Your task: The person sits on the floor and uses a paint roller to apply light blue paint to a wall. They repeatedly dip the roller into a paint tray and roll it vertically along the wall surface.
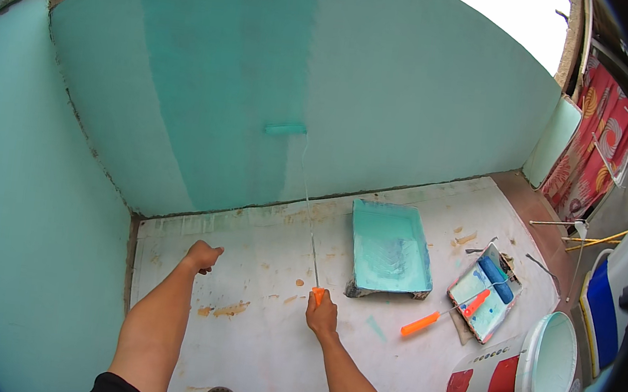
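My right hand [322,315] is closed round the orange handle of a long-framed paint roller [285,128]. Its teal-coated sleeve lies against the wall [434,93], at the lower part of a darker green painted band [225,54]. My left hand [204,256] hovers over the floor sheet, fingers curled into a loose fist with nothing visible in it. To the right of the roller's rod sits a paint tray [394,244] coated with teal paint.
White sheeting [249,359] with brown stains covers the floor. A smaller tray [466,291] holds a blue roller [496,279] and another orange-handled tool [420,324]. At right stand a white paint bucket [491,379], patterned red cloth [587,142] and thin rods [595,240].
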The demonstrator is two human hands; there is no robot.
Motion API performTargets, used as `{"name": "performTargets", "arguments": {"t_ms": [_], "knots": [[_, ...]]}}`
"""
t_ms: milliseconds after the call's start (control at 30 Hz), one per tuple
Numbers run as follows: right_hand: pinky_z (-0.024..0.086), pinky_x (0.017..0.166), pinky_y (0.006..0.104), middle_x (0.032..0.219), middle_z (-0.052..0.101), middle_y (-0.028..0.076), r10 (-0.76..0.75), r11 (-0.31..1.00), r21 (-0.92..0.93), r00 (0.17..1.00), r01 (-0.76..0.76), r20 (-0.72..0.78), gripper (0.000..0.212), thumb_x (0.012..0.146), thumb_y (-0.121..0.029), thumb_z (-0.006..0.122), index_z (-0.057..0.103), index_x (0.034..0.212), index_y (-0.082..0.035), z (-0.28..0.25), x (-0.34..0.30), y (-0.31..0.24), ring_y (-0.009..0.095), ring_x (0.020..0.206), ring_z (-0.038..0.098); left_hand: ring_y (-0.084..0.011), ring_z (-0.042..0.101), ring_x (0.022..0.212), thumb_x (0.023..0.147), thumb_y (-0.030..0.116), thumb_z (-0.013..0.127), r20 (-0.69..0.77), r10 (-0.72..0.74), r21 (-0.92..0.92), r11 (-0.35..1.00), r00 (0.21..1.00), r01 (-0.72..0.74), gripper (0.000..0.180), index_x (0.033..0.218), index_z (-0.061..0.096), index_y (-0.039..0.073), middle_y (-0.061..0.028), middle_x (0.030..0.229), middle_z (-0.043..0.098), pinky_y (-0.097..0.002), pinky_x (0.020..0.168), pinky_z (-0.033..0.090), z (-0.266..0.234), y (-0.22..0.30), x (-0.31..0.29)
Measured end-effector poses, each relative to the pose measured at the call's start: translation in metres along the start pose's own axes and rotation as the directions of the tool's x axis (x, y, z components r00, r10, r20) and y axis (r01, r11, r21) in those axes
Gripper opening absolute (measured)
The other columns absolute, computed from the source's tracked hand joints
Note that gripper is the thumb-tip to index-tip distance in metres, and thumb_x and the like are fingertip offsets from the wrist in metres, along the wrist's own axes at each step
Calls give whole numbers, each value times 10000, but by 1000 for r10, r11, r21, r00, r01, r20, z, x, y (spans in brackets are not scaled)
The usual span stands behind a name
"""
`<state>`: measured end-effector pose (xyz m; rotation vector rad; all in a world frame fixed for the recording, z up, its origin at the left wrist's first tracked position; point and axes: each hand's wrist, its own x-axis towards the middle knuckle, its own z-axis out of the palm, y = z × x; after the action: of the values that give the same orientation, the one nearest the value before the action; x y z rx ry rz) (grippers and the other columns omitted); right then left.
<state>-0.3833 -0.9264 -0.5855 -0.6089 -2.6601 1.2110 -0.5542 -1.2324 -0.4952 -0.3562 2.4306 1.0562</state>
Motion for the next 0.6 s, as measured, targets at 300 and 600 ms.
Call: {"name": "performTargets", "arguments": {"t_ms": [300,600], "knots": [[511,771,556,884,653,332,87,994,-68,995,-83,50,383,947,-351,553,542,1073,10,2,-31,32,511,868,634,-203,604,582,924,385,629,-7,-7,11,1000,1000,7,433,977,676,-42,-116,821,636,-352,531,532,-5,2,-4],[519,794,560,926,661,317,154,983,-119,983,-143,94,409,943,-405,542,531,1107,-31,-2,-36,32,504,900,639,-199,595,587,929,381,620,14,-9,12,1000,1000,9,437,1033,673,-41,-118,829,629,-349,526,524,-6,1,-3]]}}
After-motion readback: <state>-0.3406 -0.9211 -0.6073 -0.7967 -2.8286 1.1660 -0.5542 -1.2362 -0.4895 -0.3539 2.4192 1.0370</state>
